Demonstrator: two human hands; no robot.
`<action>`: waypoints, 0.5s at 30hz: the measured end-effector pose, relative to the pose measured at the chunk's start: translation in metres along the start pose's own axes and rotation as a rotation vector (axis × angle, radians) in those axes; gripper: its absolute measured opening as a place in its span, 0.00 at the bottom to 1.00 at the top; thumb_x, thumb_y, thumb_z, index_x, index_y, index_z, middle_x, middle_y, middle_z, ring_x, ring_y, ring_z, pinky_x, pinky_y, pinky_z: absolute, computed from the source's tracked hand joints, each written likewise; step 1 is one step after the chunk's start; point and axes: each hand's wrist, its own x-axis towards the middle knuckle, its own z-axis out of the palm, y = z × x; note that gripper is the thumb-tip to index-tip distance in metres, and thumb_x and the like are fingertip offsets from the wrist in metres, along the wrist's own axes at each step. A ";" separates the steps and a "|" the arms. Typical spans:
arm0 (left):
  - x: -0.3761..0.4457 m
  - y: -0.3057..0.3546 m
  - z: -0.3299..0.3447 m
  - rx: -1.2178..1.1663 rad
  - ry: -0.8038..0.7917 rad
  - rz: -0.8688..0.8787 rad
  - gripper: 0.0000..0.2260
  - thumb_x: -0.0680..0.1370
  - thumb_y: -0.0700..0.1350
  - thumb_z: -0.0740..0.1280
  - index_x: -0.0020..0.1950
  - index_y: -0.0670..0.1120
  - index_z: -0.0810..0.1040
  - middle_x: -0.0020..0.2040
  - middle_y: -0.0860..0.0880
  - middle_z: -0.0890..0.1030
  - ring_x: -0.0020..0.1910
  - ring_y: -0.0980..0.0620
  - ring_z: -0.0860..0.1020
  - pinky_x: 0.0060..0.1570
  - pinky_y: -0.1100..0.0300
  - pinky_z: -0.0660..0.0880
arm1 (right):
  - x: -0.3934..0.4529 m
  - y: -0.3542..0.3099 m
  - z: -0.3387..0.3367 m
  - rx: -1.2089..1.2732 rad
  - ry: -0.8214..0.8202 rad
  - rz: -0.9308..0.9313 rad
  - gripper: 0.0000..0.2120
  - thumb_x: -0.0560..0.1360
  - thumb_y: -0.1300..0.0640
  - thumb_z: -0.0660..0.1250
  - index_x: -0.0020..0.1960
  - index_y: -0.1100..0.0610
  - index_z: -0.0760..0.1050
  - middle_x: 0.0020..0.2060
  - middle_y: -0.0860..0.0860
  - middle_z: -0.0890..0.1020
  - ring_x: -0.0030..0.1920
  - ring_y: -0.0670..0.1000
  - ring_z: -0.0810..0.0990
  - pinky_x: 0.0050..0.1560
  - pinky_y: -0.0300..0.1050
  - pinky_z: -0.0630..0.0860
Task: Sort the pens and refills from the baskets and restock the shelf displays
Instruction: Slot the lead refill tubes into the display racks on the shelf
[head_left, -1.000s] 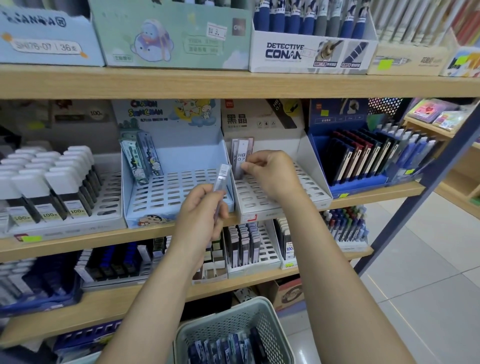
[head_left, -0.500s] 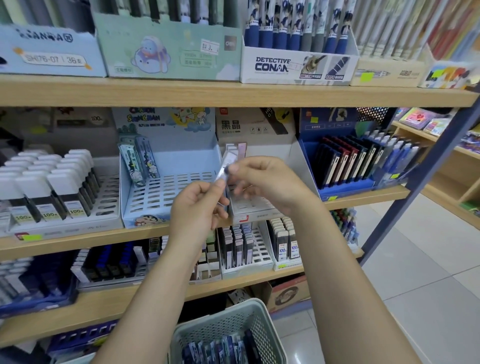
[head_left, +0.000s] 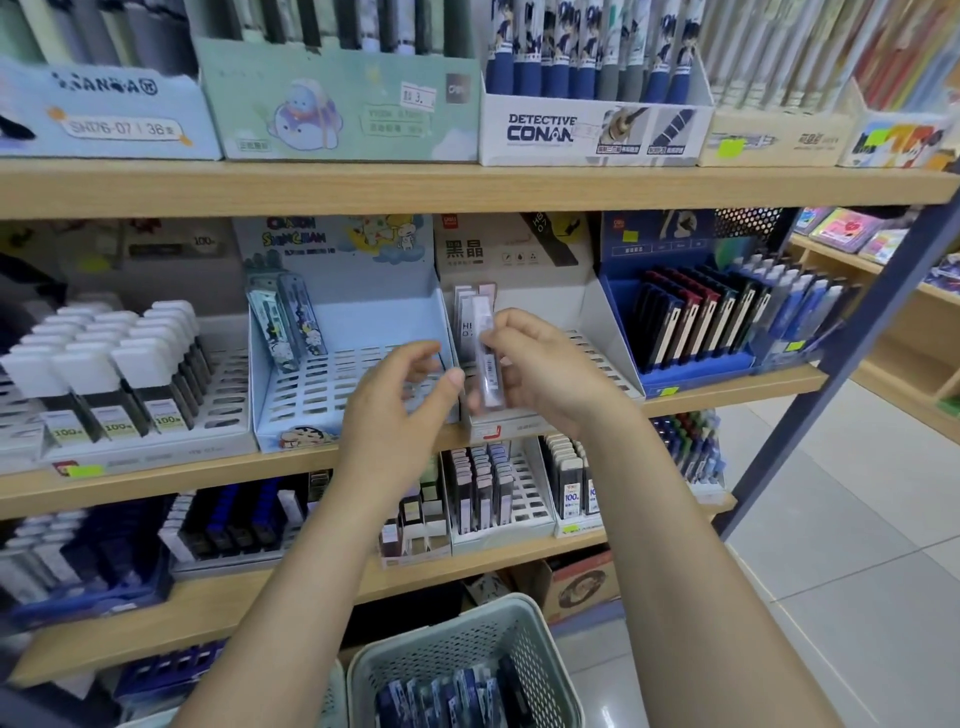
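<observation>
Two hands meet before the middle shelf: the left hand hangs with fingers loosely curled and apart, holding nothing, just beside the refill case. That clear case stands upright, pinched by the right hand in front of the white tray, where a few like cases lean at the back. Below, a basket holds blue packs.
</observation>
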 end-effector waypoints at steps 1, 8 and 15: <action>0.001 0.001 -0.001 -0.079 0.011 -0.024 0.16 0.80 0.51 0.69 0.67 0.56 0.75 0.56 0.59 0.80 0.56 0.63 0.77 0.57 0.66 0.73 | -0.001 0.000 0.000 -0.022 -0.059 -0.011 0.06 0.83 0.57 0.60 0.49 0.56 0.73 0.34 0.54 0.78 0.28 0.53 0.77 0.32 0.46 0.77; 0.002 0.006 -0.001 -0.371 0.126 -0.102 0.05 0.78 0.44 0.72 0.51 0.54 0.82 0.43 0.55 0.83 0.41 0.61 0.80 0.44 0.65 0.77 | -0.002 0.002 0.001 -0.147 -0.130 -0.097 0.08 0.81 0.53 0.65 0.50 0.55 0.82 0.31 0.52 0.75 0.26 0.46 0.64 0.28 0.38 0.58; 0.004 0.011 -0.002 -0.574 0.068 -0.182 0.06 0.79 0.39 0.71 0.52 0.49 0.82 0.38 0.52 0.85 0.35 0.57 0.80 0.39 0.65 0.78 | 0.002 0.003 0.000 -0.183 -0.111 -0.052 0.17 0.83 0.51 0.61 0.46 0.59 0.81 0.30 0.49 0.73 0.29 0.46 0.64 0.32 0.41 0.60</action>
